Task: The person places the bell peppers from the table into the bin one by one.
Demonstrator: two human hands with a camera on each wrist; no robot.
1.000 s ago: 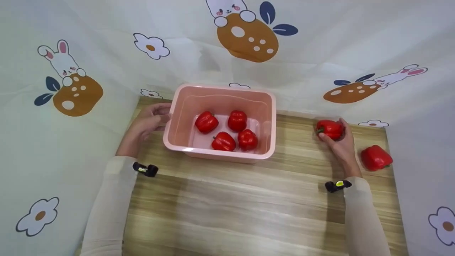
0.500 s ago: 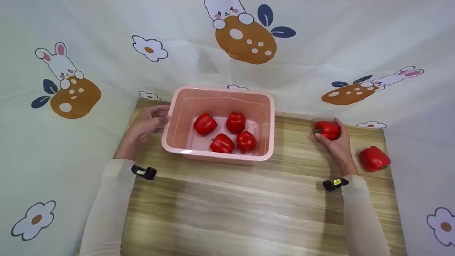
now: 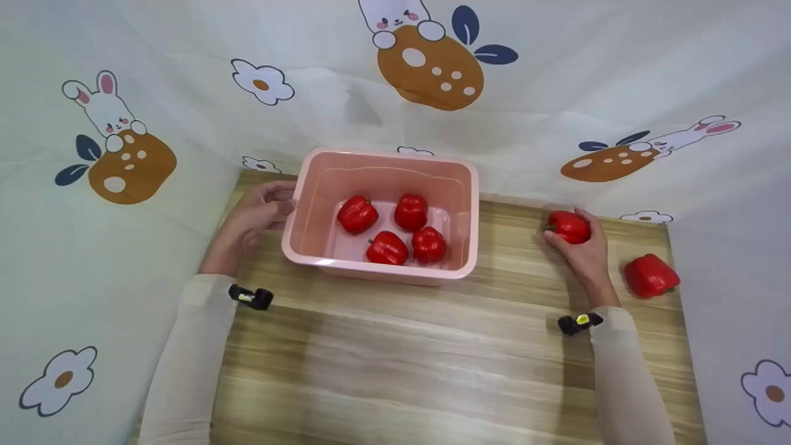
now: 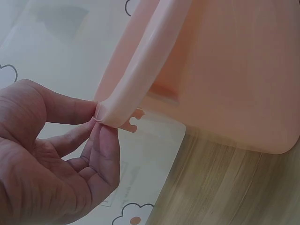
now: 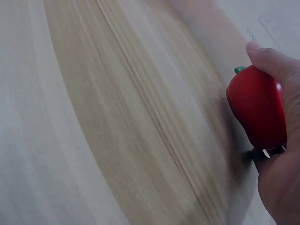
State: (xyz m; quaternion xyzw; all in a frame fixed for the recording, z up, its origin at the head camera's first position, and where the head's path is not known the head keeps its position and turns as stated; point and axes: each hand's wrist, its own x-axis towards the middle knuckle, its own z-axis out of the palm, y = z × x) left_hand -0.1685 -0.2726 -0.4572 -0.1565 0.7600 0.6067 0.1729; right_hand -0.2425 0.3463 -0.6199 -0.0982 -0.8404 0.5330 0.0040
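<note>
Head cam: L hand [image 3: 252, 211] at L rim of pink bin [image 3: 383, 177], w/ 4 red peppers [image 3: 357, 214] inside; R hand [image 3: 586, 254] holds another pepper [image 3: 569, 227], last pepper [image 3: 652, 275] nearby on tabletop [image 3: 420, 358]. L wrist: hand pinches rim; hard tug might tip bin. R wrist: glossy pepper could slip if grip's loose; hand cut off, far side hidden, can't tell if pepper's lifted.
</note>
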